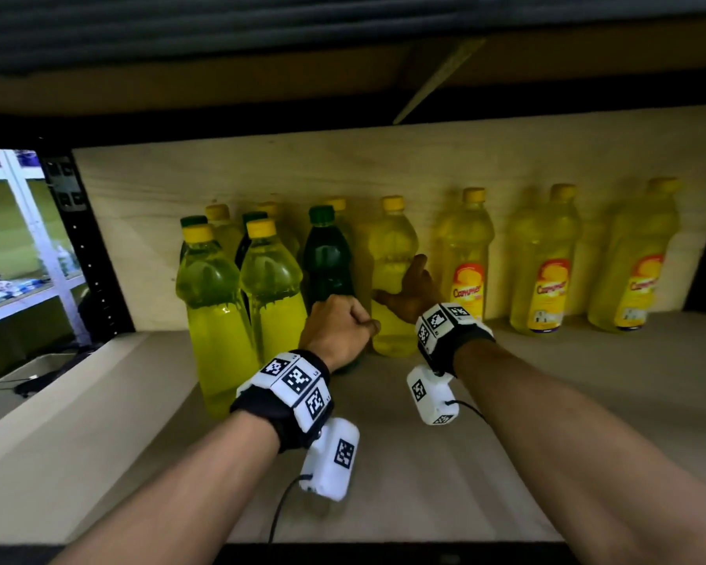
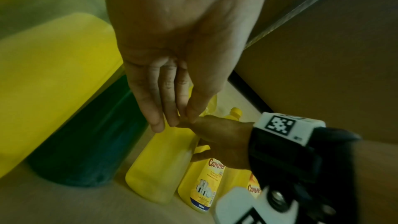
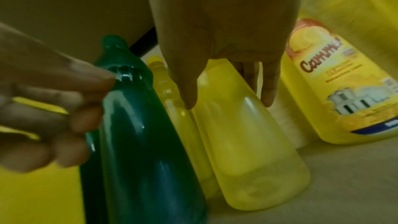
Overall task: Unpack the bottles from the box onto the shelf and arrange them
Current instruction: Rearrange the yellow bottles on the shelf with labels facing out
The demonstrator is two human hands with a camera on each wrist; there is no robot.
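Note:
Bottles stand along the back of a wooden shelf [image 1: 547,422]. My right hand [image 1: 404,291] holds an unlabelled yellow bottle [image 1: 392,246]: the thumb lies across its front and the fingers lie on its right side. The right wrist view shows the right hand [image 3: 226,91] astride that yellow bottle [image 3: 247,142]. My left hand [image 1: 339,328] is loosely curled in front of a dark green bottle [image 1: 327,258] and grips nothing. Its fingertips [image 3: 86,118] touch the green bottle [image 3: 140,142]. In the left wrist view, the left hand [image 2: 168,113] meets the right hand [image 2: 217,135]. The box is out of view.
Three labelled yellow bottles [image 1: 545,271] stand in a row to the right. Two large yellow-green bottles [image 1: 208,303] stand forward on the left, with more bottles behind them. A black upright [image 1: 86,246] bounds the shelf's left end. Bare shelf board lies in front.

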